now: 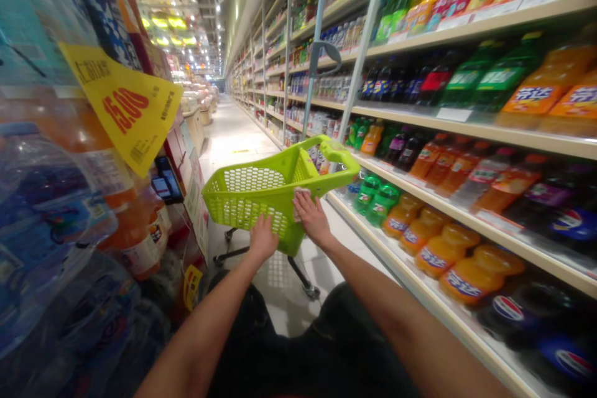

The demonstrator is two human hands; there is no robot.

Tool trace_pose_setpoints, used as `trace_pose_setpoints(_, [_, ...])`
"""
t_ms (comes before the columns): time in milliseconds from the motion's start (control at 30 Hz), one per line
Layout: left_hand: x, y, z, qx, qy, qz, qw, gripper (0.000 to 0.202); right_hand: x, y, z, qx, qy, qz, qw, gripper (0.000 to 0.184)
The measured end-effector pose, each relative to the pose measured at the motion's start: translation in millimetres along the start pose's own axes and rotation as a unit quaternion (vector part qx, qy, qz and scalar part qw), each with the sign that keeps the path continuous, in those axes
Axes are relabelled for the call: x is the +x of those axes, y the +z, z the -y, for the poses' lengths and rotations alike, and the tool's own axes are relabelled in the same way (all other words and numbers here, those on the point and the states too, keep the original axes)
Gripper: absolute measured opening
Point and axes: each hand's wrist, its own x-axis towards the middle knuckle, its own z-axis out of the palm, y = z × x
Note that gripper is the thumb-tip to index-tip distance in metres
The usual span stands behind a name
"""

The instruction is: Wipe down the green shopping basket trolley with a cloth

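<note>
A lime-green plastic shopping cart (261, 189) on small wheels stands in a supermarket aisle in front of me. My left hand (262, 237) is pressed against the near mesh wall of the cart, fingers closed on its edge. My right hand (311, 214) rests on the cart's near rim, fingers spread over a small pale cloth or paper (298, 194). The cart's handle (342, 155) points away to the right.
Shelves (471, 127) of orange, green and dark soda bottles line the right side. On the left stand wrapped packs of bottles with a yellow price sign (124, 106). The tiled aisle floor (233, 130) runs straight ahead between them.
</note>
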Motion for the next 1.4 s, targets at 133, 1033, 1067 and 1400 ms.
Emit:
trace_pose_setpoints(133, [-1.9, 2.5, 1.2, 0.051, 0.02, 0.031, 0.998, 0.059, -27.9, 31.0, 7.8, 0.028, -0.03, 0.055, 0.998, 0.045])
trace_pose_setpoints(1033, [84.6, 10.7, 14.4, 0.117, -0.008, 0.044, 0.992, 0.086, 43.3, -41.0, -103.9, -0.088, -0.031, -0.103, 0.99, 0.05])
trace_pose_setpoints(1067, [86.4, 11.3, 10.3, 0.115, -0.004, 0.05, 0.992, 0.087, 42.1, -40.7, -110.7, -0.086, -0.03, -0.103, 0.99, 0.05])
trace_pose_setpoints(1400, [101.4, 4.8, -15.5, 0.122, 0.013, 0.104, 0.987, 0.083, 32.4, -44.7, -139.6, -0.103, -0.013, -0.108, 0.989, 0.044])
